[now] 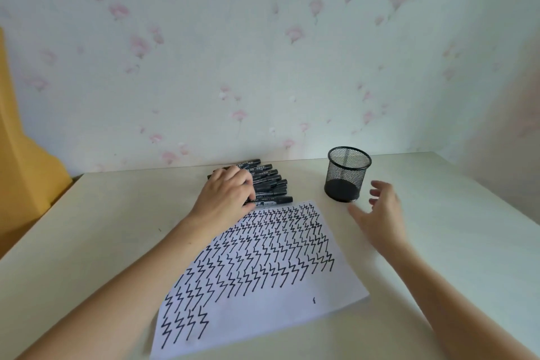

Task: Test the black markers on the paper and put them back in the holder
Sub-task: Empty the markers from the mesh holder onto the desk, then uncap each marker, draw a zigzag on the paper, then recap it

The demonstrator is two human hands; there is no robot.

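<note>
Paper (pixel 263 286) lies nearest; left hand (pixel 225 199) covers markers (pixel 270 181).

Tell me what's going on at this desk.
A person is working through a pile of black markers lying by the wall. The left hand rests on the pile, its fingers curled over the nearest markers. The right hand hovers open beside the mesh holder, which looks empty. The paper in front is already largely covered with black zigzag test strokes.
</note>
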